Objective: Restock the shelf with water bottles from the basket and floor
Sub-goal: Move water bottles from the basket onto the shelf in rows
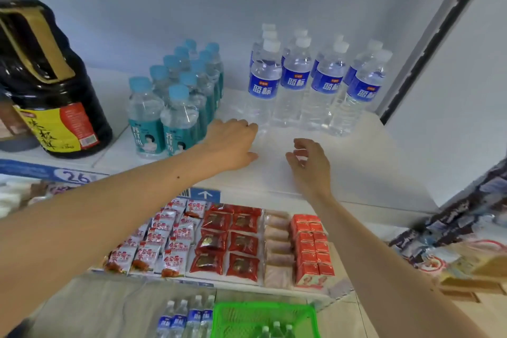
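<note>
Two bare hands over white shelf (356,173): left hand (233,143) flat, fingers released; right hand (310,162) loosely curled, grasping nothing. Beyond fingertips, clear blue-labelled plastic water bottles (326,85).

A large dark sauce jug (46,77) with a yellow label is seen standing at the upper left. On the lower tier, white-and-red snack packets (162,239) are laid at the left, red wrapped packets (230,241) beside them, pale packets (277,247) next, and small red cartons (311,247) at the right. A blue arrow tag (205,195) is fixed above them.
</note>
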